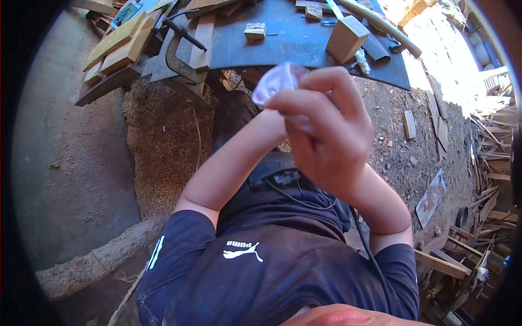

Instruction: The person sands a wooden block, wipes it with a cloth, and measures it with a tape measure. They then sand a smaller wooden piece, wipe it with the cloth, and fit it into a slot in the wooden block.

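Note:
In front of my chest, my right hand (331,117) is raised with bent fingers, its thumb and forefinger pinched at a pale lilac cloth (276,82). The bunched cloth sticks out to the left of the fingertips and is slightly blurred. My left forearm (239,155) reaches up from the left to the same spot, and my left hand is hidden behind the right hand and the cloth. Both hands are in front of the near edge of a dark blue workbench (288,46).
On the bench stand a small wood block (254,31) and a larger wood block (347,39). A clamp (182,51) is at the bench's left end, by stacked boards (122,46). Sawdust (163,146) covers the ground below. Scrap wood (497,163) is piled at right. A cable (361,233) runs down my front.

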Motion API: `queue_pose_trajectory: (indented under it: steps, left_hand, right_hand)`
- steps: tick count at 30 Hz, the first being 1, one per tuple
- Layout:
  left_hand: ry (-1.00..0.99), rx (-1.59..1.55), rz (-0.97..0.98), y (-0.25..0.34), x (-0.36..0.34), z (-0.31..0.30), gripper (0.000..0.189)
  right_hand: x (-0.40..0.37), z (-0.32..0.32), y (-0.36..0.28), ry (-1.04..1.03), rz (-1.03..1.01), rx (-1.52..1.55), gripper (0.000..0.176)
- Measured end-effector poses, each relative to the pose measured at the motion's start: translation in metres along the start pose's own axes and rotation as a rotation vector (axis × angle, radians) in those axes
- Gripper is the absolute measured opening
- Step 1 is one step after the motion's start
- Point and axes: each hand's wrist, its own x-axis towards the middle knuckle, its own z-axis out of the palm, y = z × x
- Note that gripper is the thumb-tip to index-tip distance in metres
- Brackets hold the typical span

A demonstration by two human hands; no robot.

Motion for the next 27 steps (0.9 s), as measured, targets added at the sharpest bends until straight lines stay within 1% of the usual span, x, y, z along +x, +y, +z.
queue_pose_trajectory:
  steps: [3, 4, 5, 7, 8, 9, 11, 13, 14, 15, 16, 17, 18, 19, 20, 21, 23, 24, 25, 26, 27]
  left_hand:
    - [-0.369, -0.09, -0.068, -0.018, -0.003, 0.016, 0.029]
    - [-0.316, -0.225, -0.086, -0.022, -0.007, 0.017, 0.029]
    - [-0.261, -0.358, -0.095, -0.031, -0.009, 0.014, 0.028]
    - [-0.345, -0.609, -0.4, -0.038, -0.016, -0.023, 0.025]
    - [-0.272, -0.715, -0.563, -0.048, -0.018, -0.028, 0.023]
    - [-0.142, -0.687, -0.608, -0.05, -0.015, -0.04, 0.025]
    - [0.19, -0.417, -0.481, -0.05, 0.004, -0.046, 0.038]
    - [0.384, -0.227, -0.235, -0.052, 0.033, -0.026, 0.05]
    - [0.483, -0.128, -0.103, -0.051, 0.052, -0.016, 0.056]
    - [0.442, -0.193, -0.147, -0.052, 0.066, -0.003, 0.06]
    - [0.401, -0.258, -0.191, -0.054, 0.078, 0.013, 0.064]
    - [0.363, -0.322, -0.235, -0.057, 0.084, 0.023, 0.068]
    - [0.267, -0.343, -0.276, -0.061, 0.087, 0.028, 0.067]
    - [0.172, -0.363, -0.318, -0.066, 0.09, 0.032, 0.067]
    - [0.077, -0.383, -0.359, -0.07, 0.095, 0.033, 0.067]
    - [0.119, -0.465, -0.357, -0.071, 0.096, 0.032, 0.066]
    - [0.208, -0.634, -0.373, -0.071, 0.086, 0.031, 0.064]
    - [0.326, -0.746, -0.417, -0.078, 0.086, 0.034, 0.057]
    - [0.332, -0.91, -0.449, -0.087, 0.085, 0.034, 0.056]
    - [0.349, -1.049, -0.46, -0.093, 0.083, 0.035, 0.054]
    - [0.359, -1.187, -0.466, -0.097, 0.085, 0.035, 0.052]
  right_hand:
    - [-0.024, 0.026, -0.003, -0.398, -0.18, -0.032, 0.031]
    - [-0.034, 0.021, 0.004, -0.554, -0.183, 0.066, 0.03]
    - [-0.043, 0.015, 0.011, -0.712, -0.17, 0.163, 0.03]
    - [-0.048, -0.03, 0.033, -1.131, 0.089, 0.5, 0.033]
    - [-0.045, -0.047, 0.042, -0.973, 0.131, 0.378, 0.032]
    - [-0.036, -0.061, 0.052, -0.817, 0.165, 0.261, 0.032]
    - [-0.002, -0.082, 0.062, -0.477, 0.347, 0.127, 0.028]
    - [0.035, -0.089, 0.073, -0.122, 0.53, 0.085, 0.028]
    - [0.048, -0.078, 0.094, 0.016, 0.425, 0.065, 0.024]
    - [0.058, -0.068, 0.12, 0.152, 0.32, 0.044, 0.02]
    - [0.06, -0.059, 0.156, 0.027, 0.287, -0.108, 0.021]
    - [0.062, -0.054, 0.177, -0.1, 0.249, -0.262, 0.023]
    - [0.069, -0.047, 0.135, -0.355, 0.443, -0.354, 0.024]
    - [0.042, -0.025, 0.182, -0.169, -0.198, -0.461, 0.027]
    - [0.038, -0.031, 0.178, -0.126, -0.205, -0.428, 0.028]
    - [0.03, -0.038, 0.168, -0.091, -0.212, -0.391, 0.028]
    - [0.002, -0.048, 0.153, -0.062, 0.095, -0.237, 0.03]
    - [-0.014, -0.051, 0.155, -0.047, 0.26, -0.161, 0.03]
    - [-0.025, -0.049, 0.159, -0.149, 0.23, -0.199, 0.031]
    - [-0.03, -0.052, 0.164, -0.126, 0.189, -0.186, 0.031]
    - [-0.019, -0.055, 0.156, -0.096, 0.148, -0.176, 0.031]
